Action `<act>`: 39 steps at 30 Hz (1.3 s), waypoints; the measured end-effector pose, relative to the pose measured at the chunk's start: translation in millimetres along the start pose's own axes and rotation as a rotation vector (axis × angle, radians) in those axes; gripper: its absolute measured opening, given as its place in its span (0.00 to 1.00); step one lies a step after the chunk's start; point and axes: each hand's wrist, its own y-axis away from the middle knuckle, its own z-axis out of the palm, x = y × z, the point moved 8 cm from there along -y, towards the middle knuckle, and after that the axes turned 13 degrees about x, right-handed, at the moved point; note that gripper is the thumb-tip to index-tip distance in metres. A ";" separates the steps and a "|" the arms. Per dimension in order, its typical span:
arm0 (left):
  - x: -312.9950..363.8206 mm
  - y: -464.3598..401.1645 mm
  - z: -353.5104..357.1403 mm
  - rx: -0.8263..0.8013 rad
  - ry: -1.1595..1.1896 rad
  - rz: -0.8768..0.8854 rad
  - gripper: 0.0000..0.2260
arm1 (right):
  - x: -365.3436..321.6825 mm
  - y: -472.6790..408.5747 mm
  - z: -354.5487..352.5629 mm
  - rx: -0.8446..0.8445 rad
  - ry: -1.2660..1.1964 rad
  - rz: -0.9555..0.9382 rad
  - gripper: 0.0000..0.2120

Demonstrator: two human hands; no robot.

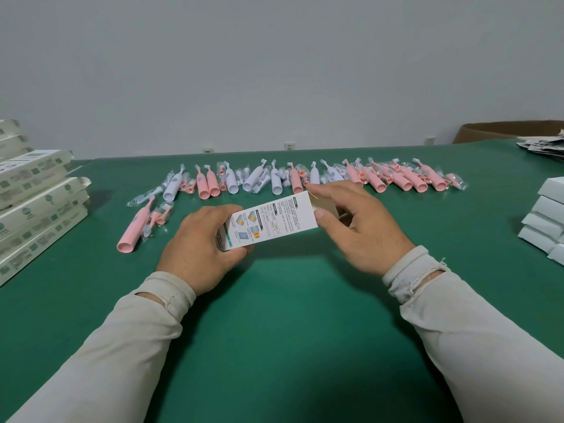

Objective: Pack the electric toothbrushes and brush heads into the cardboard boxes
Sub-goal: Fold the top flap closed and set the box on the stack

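Both hands are working one box (271, 219) just above the middle of the frame. The left hand (198, 242) is gripping its lower-left end, thumb curled under the printed face and fingers wrapped over the top. The right hand (357, 221) is pinching the upper-right end, thumb on the printed face and forefinger reaching over the far edge, where a brown flap is standing open. The box is being held clear of the green table (280, 331), its long axis running from lower left up to upper right, so the open mouth is facing right and away, toward the right hand.

Beyond the hands, across the middle of the frame, the toothbrushes (204, 186) are lying in a loose row, pink and white, most with their long axes pointing away from the person, with bagged brush heads (161, 213) scattered among them. One pink brush (134, 230) is lying apart at the left, nearest the left hand. Since the right hand is sitting at the open end, I would judge the right hand likelier to let go and fetch, and the row behind it is close.

At the left edge, printed boxes (39, 209) are stacked; at the right edge, a pile of plain white boxes (546, 218). A brown carton (506, 131) is sitting in the upper right.
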 end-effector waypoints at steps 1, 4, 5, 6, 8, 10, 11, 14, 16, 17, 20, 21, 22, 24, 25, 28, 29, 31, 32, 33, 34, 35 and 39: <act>0.1 0.3 0.6 -0.002 0.005 -0.001 0.25 | 0.7 0.2 0.5 0.004 -0.011 0.012 0.19; -1.0 0.8 1.8 -0.003 0.016 -0.010 0.25 | 0.1 0.9 1.8 0.034 -0.059 0.041 0.17; -1.4 1.0 2.2 -0.003 0.019 -0.012 0.24 | -1.2 1.8 1.9 0.058 -0.077 0.042 0.16; -1.6 1.3 2.5 -0.002 0.023 -0.015 0.24 | -2.7 2.9 2.2 0.088 -0.098 0.042 0.16; -2.2 1.8 3.2 0.002 0.031 -0.023 0.24 | -5.8 5.5 4.5 0.147 -0.133 0.051 0.15; -3.1 1.8 4.0 0.014 0.042 -0.038 0.24 | -5.8 7.5 8.2 0.184 -0.153 0.083 0.16; -3.8 1.5 4.3 0.024 0.049 -0.048 0.24 | -5.4 8.3 9.7 0.191 -0.161 0.103 0.16; -6.0 0.9 5.7 0.042 0.061 -0.076 0.24 | -11.9 9.7 10.1 0.211 -0.198 0.084 0.17; -6.6 0.7 5.7 0.053 0.056 -0.085 0.24 | -16.0 9.7 6.5 0.256 -0.237 0.064 0.14; -6.8 0.6 5.2 0.058 0.054 -0.089 0.24 | -16.3 9.3 4.8 0.279 -0.273 0.075 0.13; -5.2 1.1 3.3 0.063 0.042 -0.085 0.24 | -6.4 7.5 4.8 0.307 -0.419 0.207 0.13; -4.2 1.3 2.5 0.060 0.033 -0.082 0.24 | -0.8 7.3 5.1 0.313 -0.444 0.259 0.14; -3.1 1.6 1.5 0.057 0.024 -0.079 0.24 | 4.7 7.1 5.5 0.316 -0.460 0.308 0.14; -0.5 2.0 -0.8 0.054 0.003 -0.068 0.24 | 12.6 7.1 6.2 0.317 -0.497 0.394 0.11; 0.8 2.2 -1.9 0.053 -0.009 -0.060 0.24 | 14.6 7.3 6.3 0.319 -0.518 0.420 0.09; 4.2 2.3 -4.7 0.045 -0.038 -0.052 0.25 | 17.0 7.4 6.4 0.328 -0.516 0.427 0.08; 4.8 2.2 -5.0 0.040 -0.046 -0.054 0.25 | 18.1 7.6 6.5 0.328 -0.500 0.427 0.07; 5.9 2.6 -5.4 0.032 -0.057 -0.058 0.25 | 20.7 8.6 9.3 0.310 -0.483 0.433 0.06; 6.3 2.9 -5.5 0.033 -0.059 -0.058 0.25 | 21.3 9.2 12.3 0.284 -0.480 0.433 0.06; 6.9 2.9 -5.9 0.036 -0.058 -0.058 0.25 | 20.1 9.8 15.7 0.251 -0.472 0.427 0.07; 7.4 3.0 -6.4 0.041 -0.060 -0.061 0.26 | 17.9 10.5 19.5 0.221 -0.463 0.416 0.11; 7.8 3.0 -6.2 0.041 -0.067 -0.065 0.27 | 16.2 11.2 22.8 0.202 -0.457 0.405 0.15; 19.3 6.8 4.9 -0.003 0.028 -0.046 0.35 | 22.7 11.6 18.9 0.334 -0.495 0.459 0.20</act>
